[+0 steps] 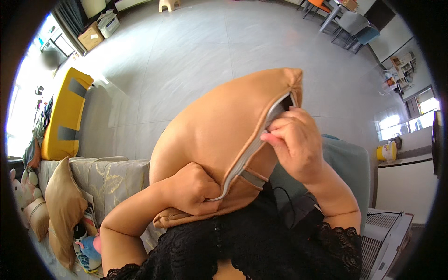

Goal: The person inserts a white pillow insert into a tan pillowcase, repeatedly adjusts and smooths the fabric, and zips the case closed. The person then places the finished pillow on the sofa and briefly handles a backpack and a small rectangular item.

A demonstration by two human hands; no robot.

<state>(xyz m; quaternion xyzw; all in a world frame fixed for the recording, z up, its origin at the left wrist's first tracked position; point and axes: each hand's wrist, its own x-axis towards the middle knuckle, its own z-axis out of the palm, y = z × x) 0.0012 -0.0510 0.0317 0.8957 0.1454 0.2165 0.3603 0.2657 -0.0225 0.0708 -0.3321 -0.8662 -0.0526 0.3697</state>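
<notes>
A plump tan cushion [210, 116] rests upright against my front, its zipped edge facing right. The grey zipper [249, 151] runs slantwise along that edge and gapes at the upper end, where a dark inside shows. My left hand [196, 189] is closed in a fist on the cushion's lower part, gripping the cover by the zipper's lower end. Up near the gap, my right hand [296, 144] pinches the zipper, thumb against fingers; a small shiny bit shows at the thumb tip, probably the pull.
A patterned grey sofa [102, 175] holds another tan cushion [65, 214] and soft toys at left. Beyond it stands a yellow piece of furniture [67, 116]. A teal-grey seat [343, 163] and a white slatted appliance [387, 242] are at right. Grey tiled floor [186, 46] stretches ahead.
</notes>
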